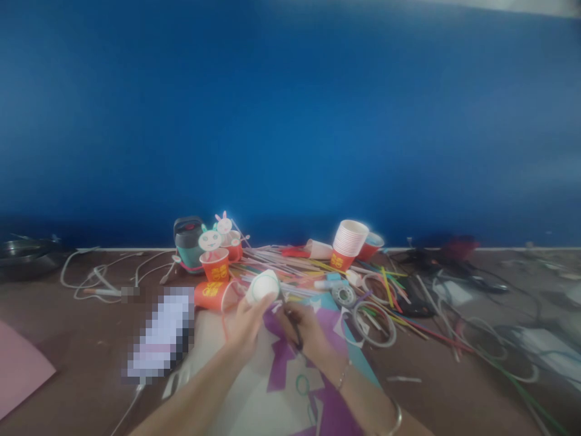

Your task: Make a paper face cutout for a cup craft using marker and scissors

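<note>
My left hand (249, 324) pinches a rounded white paper piece (265, 286) with a green line drawn on it. Close by on the right, my right hand (309, 336) is closed around dark-handled scissors (297, 336), partly hidden by the fingers and blurred. Both hands are above cut purple paper (279, 366) on a pale sheet (245, 393). A red paper cup (211, 295) lies on its side just left of my left hand. Behind it stands another red cup (215, 264) with a white paper face (210, 241) on top.
A stack of paper cups (349, 242) stands at the back right, near a roll of tape (344, 295) and scattered coloured sticks (290, 260). A teal container (189, 245) stands at the back left. A blurred-out phone (158, 336) and pink paper (20, 369) lie left.
</note>
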### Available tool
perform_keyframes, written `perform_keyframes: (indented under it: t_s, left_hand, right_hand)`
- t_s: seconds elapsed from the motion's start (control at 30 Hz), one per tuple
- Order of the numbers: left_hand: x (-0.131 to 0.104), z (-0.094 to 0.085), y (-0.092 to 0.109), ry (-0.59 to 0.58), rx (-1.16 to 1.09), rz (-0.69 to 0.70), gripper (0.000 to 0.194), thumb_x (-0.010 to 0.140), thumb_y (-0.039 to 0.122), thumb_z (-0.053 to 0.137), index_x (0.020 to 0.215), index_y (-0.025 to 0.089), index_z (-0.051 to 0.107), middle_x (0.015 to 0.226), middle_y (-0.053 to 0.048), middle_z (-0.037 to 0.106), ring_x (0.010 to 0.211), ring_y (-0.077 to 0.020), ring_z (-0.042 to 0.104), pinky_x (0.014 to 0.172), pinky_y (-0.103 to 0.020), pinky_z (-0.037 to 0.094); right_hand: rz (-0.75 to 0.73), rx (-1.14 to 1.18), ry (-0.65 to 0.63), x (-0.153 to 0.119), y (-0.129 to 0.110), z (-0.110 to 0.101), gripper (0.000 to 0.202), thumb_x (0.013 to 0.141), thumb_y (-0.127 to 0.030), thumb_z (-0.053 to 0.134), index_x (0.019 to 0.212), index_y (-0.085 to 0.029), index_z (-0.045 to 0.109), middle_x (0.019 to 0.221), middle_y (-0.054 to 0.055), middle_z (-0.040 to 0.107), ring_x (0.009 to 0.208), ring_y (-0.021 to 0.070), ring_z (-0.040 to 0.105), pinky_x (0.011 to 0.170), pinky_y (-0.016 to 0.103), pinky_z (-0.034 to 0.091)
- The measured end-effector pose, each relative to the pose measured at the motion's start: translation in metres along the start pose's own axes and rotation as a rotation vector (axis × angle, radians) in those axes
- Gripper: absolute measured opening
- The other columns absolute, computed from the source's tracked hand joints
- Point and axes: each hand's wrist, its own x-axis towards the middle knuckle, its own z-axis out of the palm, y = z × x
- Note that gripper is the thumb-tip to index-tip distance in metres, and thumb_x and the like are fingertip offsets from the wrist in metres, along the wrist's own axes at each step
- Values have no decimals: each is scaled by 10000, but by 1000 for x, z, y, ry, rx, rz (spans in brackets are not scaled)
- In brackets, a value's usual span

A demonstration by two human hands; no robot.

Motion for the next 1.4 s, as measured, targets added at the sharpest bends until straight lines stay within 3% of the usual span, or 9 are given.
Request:
perform_keyframes:
  t_s: [0.37,0.73,0.9,1.2,1.4]
  left_hand:
    - [6,-4,-2,5,15,-5,467,571,303,806,1001,164,690,929,-57,714,904,-209,630,864,-301,451]
    - [12,-9,-1,-48,52,22,476,593,293,792,1040,170,685,893,-62,714,900,-226,630,868,-326,454]
    - [11,-9,3,-107,51,23,420,603,302,785,993,171,700,883,-49,714,879,-204,627,835,-284,456]
    - [14,-11,5,-93,69,12,423,587,280,782,983,160,696,898,-67,712,878,-230,634,824,-315,470]
    - [15,-13,8,-144,64,6,355,608,243,765,948,174,691,906,-50,704,889,-214,622,829,-303,457]
  right_hand:
    - [4,-59,8,3,17,-4,453,705,-535,687,531,-191,449,371,-92,318,333,50,264,339,209,201]
    - [-5,-109,0,3,18,-7,431,706,-507,703,565,-181,459,409,-97,331,349,38,270,321,184,208]
    - [58,-88,-21,3,25,-9,422,724,-523,678,583,-188,463,378,-110,301,309,42,264,297,182,214]
    - [79,-82,-21,3,18,-8,439,696,-540,678,556,-191,452,395,-102,302,330,43,252,312,189,219]
    - [87,-113,-48,2,16,-10,416,711,-499,672,550,-196,437,394,-100,315,316,46,287,310,183,253]
